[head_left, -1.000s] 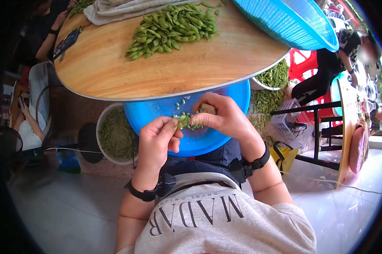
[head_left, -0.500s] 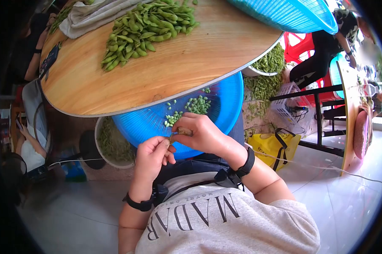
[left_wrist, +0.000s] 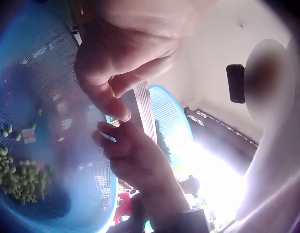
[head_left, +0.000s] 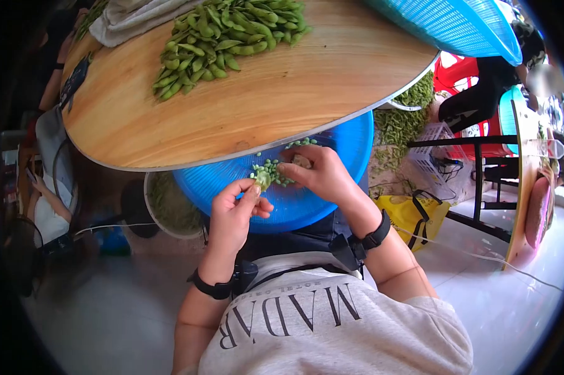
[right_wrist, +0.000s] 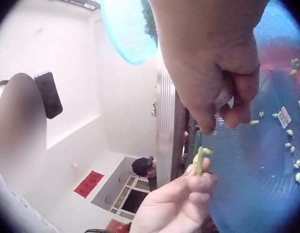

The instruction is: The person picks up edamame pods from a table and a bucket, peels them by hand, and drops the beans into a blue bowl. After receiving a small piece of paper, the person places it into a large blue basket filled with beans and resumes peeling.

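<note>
In the head view, my left hand (head_left: 233, 209) pinches a green edamame pod (head_left: 262, 180) between thumb and forefinger. The right wrist view shows this pod (right_wrist: 199, 160) upright at the fingertips, a bean at its side. My right hand (head_left: 324, 176) is just right of the pod, thumb and fingers bent and apart from it. Something tan shows among its fingers in the head view; I cannot tell what it is. Both hands are over a blue basket (head_left: 356, 150) on the lap. Loose shelled beans (left_wrist: 26, 182) lie in it, along with a small white label (right_wrist: 284, 117).
A wooden table (head_left: 244, 119) overhangs the basket's far side, bearing a heap of pods (head_left: 222, 40), a cloth (head_left: 129, 22) and a lighter blue basket (head_left: 463, 28). A tub of pods (head_left: 169, 203) is at the left. A yellow bag (head_left: 413, 219) lies at the right.
Half a second ago both hands met at the pod; now my right hand is apart from it, to the right. The left hand still pinches a pod. The head view has shifted.
</note>
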